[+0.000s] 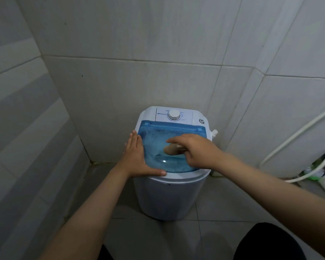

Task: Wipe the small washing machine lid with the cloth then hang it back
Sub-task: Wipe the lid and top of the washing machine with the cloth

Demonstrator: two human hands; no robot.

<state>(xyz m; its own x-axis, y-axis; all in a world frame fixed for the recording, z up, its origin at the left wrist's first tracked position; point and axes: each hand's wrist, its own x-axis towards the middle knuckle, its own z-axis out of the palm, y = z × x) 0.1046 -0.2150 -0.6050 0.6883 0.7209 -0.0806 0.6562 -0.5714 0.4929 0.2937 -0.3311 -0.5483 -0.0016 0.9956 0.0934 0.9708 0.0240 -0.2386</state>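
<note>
A small white washing machine (169, 199) stands on the floor in a tiled corner. Its translucent blue lid (169, 131) is down and carries water drops near the back. My left hand (137, 156) lies flat on the machine's left rim, thumb along the front edge, holding nothing. My right hand (193, 151) hovers low over the middle of the lid, fingers pointing left and thumb tucked below. A small pale bit shows between thumb and fingers. I cannot make out a cloth, and the palm hides whatever is under it.
A white dial (174, 115) sits on the control panel behind the lid. Tiled walls close in on the left and at the back. A white hose (296, 136) runs down the right wall to a green-and-white object (315, 171) on the floor.
</note>
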